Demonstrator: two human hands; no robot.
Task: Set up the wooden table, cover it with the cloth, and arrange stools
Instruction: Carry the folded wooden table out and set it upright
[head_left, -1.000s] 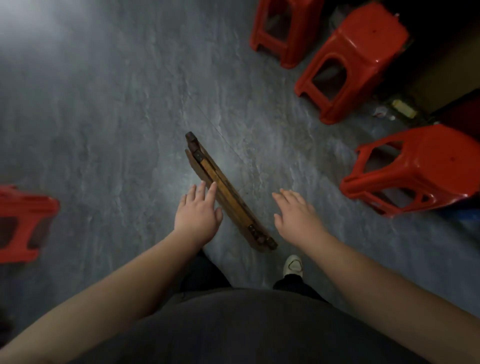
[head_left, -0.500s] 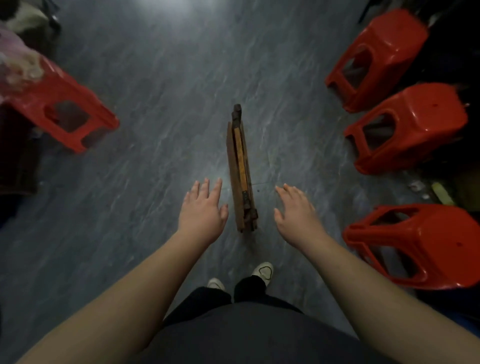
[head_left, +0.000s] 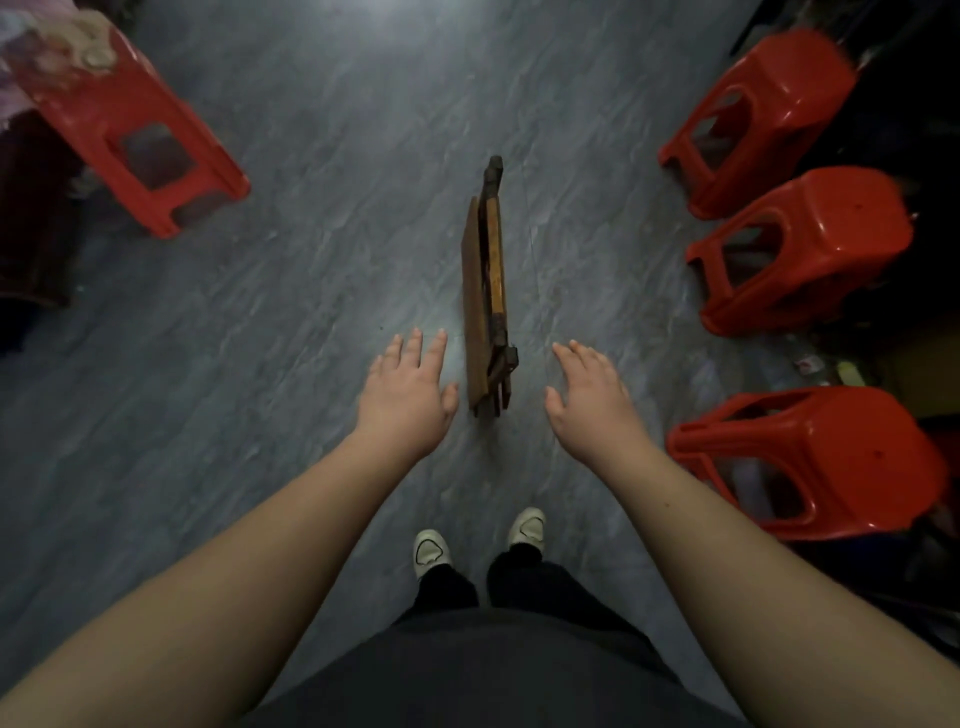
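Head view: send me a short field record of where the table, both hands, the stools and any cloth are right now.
table: folded brown wooden table, standing on edge on the grey floor, not yet unfolded
left hand: left hand open, beside the table's near end, no contact
right hand: right hand open, on the opposite side, no contact
stools, right side: far red plastic stool, middle stool, near stool
stool, left side: upper-left stool
cloth: pale bundle on the upper-left stool, blurred; cannot tell if it is the cloth
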